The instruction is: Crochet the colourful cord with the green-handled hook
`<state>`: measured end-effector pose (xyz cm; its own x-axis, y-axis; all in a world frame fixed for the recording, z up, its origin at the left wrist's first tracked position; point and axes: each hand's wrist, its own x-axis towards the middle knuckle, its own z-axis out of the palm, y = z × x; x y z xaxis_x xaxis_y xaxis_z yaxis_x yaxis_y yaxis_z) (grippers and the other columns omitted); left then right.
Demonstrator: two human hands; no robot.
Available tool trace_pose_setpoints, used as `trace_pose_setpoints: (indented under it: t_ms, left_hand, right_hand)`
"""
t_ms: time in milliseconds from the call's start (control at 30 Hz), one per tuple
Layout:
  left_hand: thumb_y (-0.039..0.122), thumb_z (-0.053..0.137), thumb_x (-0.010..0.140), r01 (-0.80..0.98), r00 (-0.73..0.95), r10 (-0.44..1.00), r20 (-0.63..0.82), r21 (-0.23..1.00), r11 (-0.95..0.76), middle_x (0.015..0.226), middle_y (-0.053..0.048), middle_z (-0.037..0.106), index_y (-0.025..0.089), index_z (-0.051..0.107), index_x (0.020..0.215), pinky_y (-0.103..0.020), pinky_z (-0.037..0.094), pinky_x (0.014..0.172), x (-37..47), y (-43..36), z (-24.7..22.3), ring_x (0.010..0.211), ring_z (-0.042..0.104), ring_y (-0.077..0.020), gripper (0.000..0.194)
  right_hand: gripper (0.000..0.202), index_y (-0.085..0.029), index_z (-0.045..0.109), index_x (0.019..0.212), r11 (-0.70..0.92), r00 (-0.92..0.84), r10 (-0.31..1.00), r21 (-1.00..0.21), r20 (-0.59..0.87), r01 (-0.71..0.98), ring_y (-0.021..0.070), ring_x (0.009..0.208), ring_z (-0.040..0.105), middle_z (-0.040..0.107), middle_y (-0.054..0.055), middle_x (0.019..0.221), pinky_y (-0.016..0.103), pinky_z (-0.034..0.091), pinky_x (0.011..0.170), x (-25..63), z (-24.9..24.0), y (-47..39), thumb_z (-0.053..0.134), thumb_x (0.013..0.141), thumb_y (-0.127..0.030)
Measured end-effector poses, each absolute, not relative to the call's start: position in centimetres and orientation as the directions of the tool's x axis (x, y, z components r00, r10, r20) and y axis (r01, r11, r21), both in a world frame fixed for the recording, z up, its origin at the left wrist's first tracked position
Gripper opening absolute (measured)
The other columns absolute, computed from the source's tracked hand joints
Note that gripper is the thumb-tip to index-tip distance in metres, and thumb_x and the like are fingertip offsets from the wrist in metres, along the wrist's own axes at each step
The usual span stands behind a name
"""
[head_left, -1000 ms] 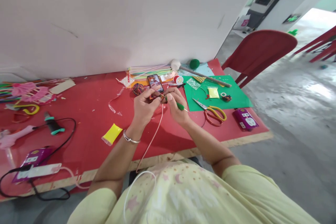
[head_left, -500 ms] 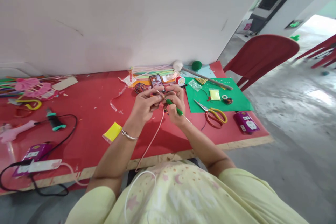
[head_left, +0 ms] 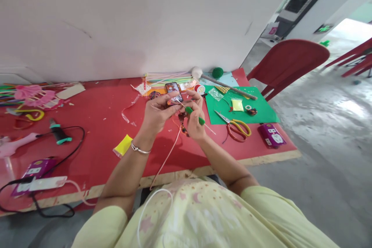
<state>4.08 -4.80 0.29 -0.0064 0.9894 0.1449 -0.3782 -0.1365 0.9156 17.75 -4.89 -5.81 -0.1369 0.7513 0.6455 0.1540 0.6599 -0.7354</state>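
My right hand (head_left: 195, 124) is closed on the green grip of a crochet hook (head_left: 192, 111), whose thin shaft sticks out on both sides. Between the thumb and fingers of my left hand (head_left: 155, 114) is a small piece of multicoloured yarn work (head_left: 171, 102), mostly covered by the fingers. The hook's tip points at this piece; whether it is inside a stitch cannot be made out. Dark and orange yarn (head_left: 183, 127) dangles below my hands. Behind them lie a ball of mixed-colour yarn (head_left: 154, 95) and a lit phone (head_left: 172, 87).
On the red table (head_left: 95, 135), scissors (head_left: 232, 126) rest partly on a green sheet (head_left: 261, 110). A purple box (head_left: 271, 135) sits near the right edge. To the left are a glue gun (head_left: 20, 145) and cables. A white panel (head_left: 130, 27) stands behind, a red chair (head_left: 290, 66) at right.
My hands have moved slightly apart, with the left shifting a little left. More of the dangling yarn and the phone shows now. The hook has tipped slightly.
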Motion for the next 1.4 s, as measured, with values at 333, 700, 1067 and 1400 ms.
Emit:
trace_pose_setpoints:
  t_ms: [333, 700, 1067, 1400]
  left_hand:
    - [0.019, 0.096, 0.054, -0.346, -0.019, 0.993, 0.115, 0.931, -0.114, 0.073, 0.000, 0.070, 0.018, 0.084, 0.103, -0.021, 0.043, 0.052, 3.6, -4.7, -0.1, 0.061, 0.060, -0.0102, 0.050]
    - [0.012, 0.088, 0.056, -0.476, 0.273, 0.954, -0.120, 0.845, 0.243, 0.057, 0.005, 0.055, 0.017, 0.083, 0.098, -0.015, 0.018, 0.040, 2.9, -4.5, 0.7, 0.044, 0.034, -0.0012, 0.042]
    - [0.011, 0.084, 0.057, -0.305, 0.397, 0.905, -0.151, 0.909, 0.286, 0.058, 0.003, 0.057, 0.013, 0.084, 0.097, -0.019, 0.020, 0.042, 1.5, -4.1, 1.6, 0.043, 0.034, -0.0014, 0.039]
    - [0.011, 0.083, 0.057, -0.319, 0.409, 0.902, -0.139, 0.904, 0.284, 0.051, 0.005, 0.051, 0.011, 0.084, 0.096, -0.018, 0.020, 0.042, 1.5, -4.2, 2.0, 0.043, 0.033, -0.0020, 0.039]
  right_hand:
    - [0.066, -0.020, 0.063, 0.087, 0.717, -0.180, 0.696, -0.683, 0.695, 0.139, 0.0208, 0.091, 0.063, 0.054, 0.014, 0.126, 0.043, 0.064, 0.080, 19.3, -4.7, -3.7, 0.030, 0.099, -0.076]
    - [0.062, -0.025, 0.070, 0.098, 0.871, -0.155, 0.468, -0.424, 0.870, 0.246, 0.0287, 0.110, 0.061, 0.046, 0.012, 0.125, 0.052, 0.060, 0.096, 20.3, -5.8, -2.5, 0.041, 0.094, -0.080]
    - [0.044, -0.028, 0.074, 0.113, 0.953, -0.463, 0.266, -0.158, 0.846, 0.258, 0.0243, 0.110, 0.065, 0.051, 0.011, 0.143, 0.034, 0.063, 0.072, 24.4, -4.5, -1.1, 0.067, 0.090, -0.066]
    - [0.029, -0.021, 0.072, 0.103, 0.959, -0.484, 0.096, 0.049, 0.870, 0.278, 0.0232, 0.109, 0.066, 0.056, 0.012, 0.134, 0.034, 0.062, 0.075, 25.0, -2.1, -2.0, 0.067, 0.097, -0.049]
